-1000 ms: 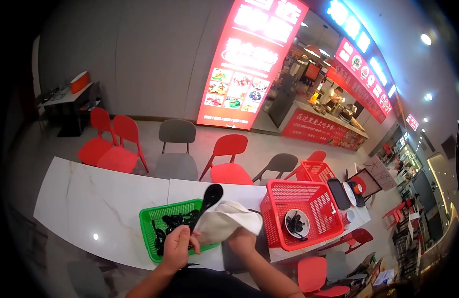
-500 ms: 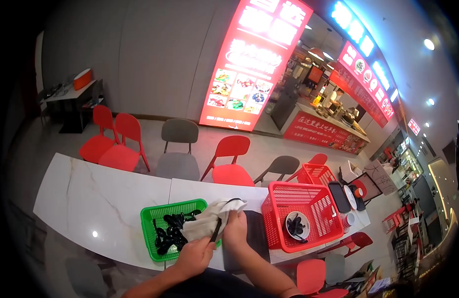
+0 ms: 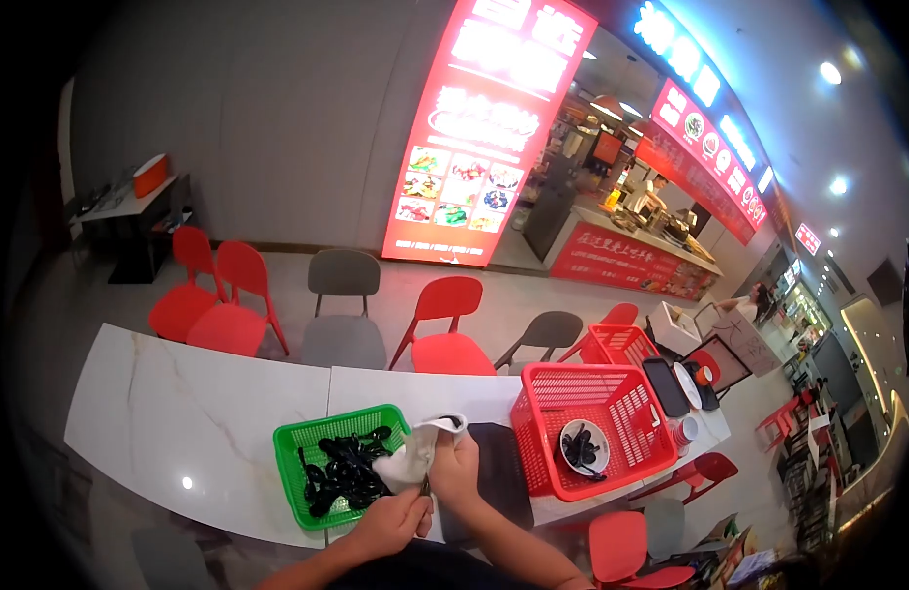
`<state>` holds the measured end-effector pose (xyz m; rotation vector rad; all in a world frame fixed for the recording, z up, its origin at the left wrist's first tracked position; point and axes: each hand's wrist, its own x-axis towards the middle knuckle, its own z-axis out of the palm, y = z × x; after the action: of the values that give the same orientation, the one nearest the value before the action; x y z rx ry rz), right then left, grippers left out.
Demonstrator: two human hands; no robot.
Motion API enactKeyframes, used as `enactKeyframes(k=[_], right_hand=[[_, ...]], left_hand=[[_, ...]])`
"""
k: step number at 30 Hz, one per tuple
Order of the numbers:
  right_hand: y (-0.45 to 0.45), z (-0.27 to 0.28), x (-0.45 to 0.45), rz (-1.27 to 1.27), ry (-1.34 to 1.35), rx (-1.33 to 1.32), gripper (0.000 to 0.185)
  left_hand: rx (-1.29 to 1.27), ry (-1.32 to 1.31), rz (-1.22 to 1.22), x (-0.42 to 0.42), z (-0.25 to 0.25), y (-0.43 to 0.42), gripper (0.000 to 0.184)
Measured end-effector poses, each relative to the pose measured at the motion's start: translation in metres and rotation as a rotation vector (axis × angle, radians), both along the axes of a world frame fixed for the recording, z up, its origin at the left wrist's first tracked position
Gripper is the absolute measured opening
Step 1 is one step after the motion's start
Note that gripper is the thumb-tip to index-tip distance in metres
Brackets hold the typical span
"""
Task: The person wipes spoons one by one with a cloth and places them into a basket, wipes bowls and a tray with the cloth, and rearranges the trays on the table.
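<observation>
My left hand (image 3: 395, 519) is closed around the end of a dark handle, apparently a black spoon's, most of it hidden by fingers and cloth. Just above it, my right hand (image 3: 454, 470) grips a white cloth (image 3: 411, 460) that is bunched around the upper part of the spoon. Left of both hands, a green plastic basket (image 3: 285, 462) holds a heap of glossy black spoons (image 3: 341, 474). To the right stands a large red basket (image 3: 535, 433), with a white bowl (image 3: 602, 447) inside it containing several black spoons (image 3: 580, 447).
The baskets stand on a white marbled table (image 3: 189, 423). A dark tray (image 3: 496, 472) lies between them. Paper cups (image 3: 685, 431), a black tray (image 3: 666, 385) and another red basket (image 3: 616, 344) are at the right end. Red chairs (image 3: 446, 305) and grey chairs (image 3: 344, 280) line the far side.
The cloth has been drawn in and bunched more tightly, moving away from the green basket. My hands have shifted slightly, and the dark handle shows less between them.
</observation>
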<state>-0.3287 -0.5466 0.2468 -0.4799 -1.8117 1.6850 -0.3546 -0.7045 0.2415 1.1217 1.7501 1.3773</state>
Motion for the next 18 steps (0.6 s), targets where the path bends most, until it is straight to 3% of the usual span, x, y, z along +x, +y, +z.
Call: enactKeyframes(k=[2,5,8,10,11,13,16,18], right_hand=[[0.006,-0.003,0.004,0.026,-0.108,0.001,0.032],[0.011,-0.006,0.005,0.092,-0.180,0.070,0.029],[0.004,-0.010,0.008,0.216,-0.094,0.113,0.027],[-0.002,-0.029,0.010,0.337,0.011,0.145,0.029],[-0.005,-0.027,0.015,0.394,-0.068,0.082,0.026],[-0.011,-0.022,0.023,0.488,-0.169,0.243,0.022],[-0.020,-0.012,0.027,0.577,-0.305,0.351,0.022],[-0.024,-0.005,0.026,0.610,-0.388,0.377,0.024]], left_hand=[[-0.053,0.034,-0.010,-0.001,0.003,-0.002,0.028],[-0.008,-0.114,-0.010,-0.003,0.007,-0.005,0.028],[0.236,0.111,0.055,-0.033,-0.022,-0.016,0.033],[0.449,-0.354,0.311,-0.056,-0.037,-0.024,0.031],[0.436,-0.277,0.377,-0.061,-0.034,-0.024,0.029],[0.410,-0.122,0.515,-0.073,-0.023,-0.022,0.025],[0.186,0.088,0.358,-0.057,0.020,-0.026,0.018],[0.187,0.159,0.291,-0.062,0.014,-0.027,0.019]])
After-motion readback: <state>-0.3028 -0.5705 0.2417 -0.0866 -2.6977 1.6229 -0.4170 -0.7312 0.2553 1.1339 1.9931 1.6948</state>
